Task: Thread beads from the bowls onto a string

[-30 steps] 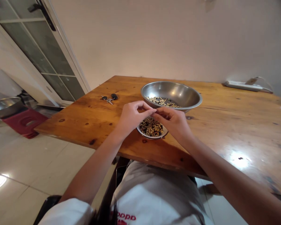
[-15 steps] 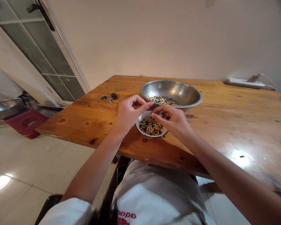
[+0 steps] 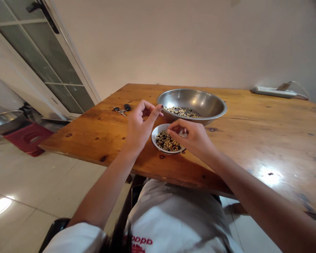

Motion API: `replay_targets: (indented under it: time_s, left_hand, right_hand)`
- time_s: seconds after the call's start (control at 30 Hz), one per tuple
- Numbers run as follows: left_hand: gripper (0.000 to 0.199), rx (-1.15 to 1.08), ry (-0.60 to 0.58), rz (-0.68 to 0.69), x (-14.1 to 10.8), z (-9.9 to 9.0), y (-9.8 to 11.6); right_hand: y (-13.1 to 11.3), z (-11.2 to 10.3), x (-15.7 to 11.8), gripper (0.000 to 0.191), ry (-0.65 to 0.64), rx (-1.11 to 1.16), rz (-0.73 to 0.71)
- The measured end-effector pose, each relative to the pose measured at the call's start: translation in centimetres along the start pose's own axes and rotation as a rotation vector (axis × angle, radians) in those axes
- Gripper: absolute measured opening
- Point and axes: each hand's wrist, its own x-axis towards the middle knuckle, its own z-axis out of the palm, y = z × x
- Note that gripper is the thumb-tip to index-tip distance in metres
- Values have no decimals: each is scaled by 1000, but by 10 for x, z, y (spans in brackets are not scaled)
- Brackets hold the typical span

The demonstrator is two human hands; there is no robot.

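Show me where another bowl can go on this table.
Bare wood lies right of the steel bowl, before the power strip, and below the keys. It's crowded at the small white bowl, between left hand, right hand and the steel bowl.

Red lettering [image 3: 141,241] on the white T-shirt [image 3: 173,218], upside down, seems to read "oppo".

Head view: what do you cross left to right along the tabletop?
car keys → left hand → right hand → white power strip
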Motion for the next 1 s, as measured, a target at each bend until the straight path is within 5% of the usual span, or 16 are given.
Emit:
replay_targets:
  time_s: [1.0]
  left_hand:
    - [13, -16, -352, -12, -8, 2, 5]
  right_hand:
    - [-3, -1, -2, 8, 107, 410, 140]
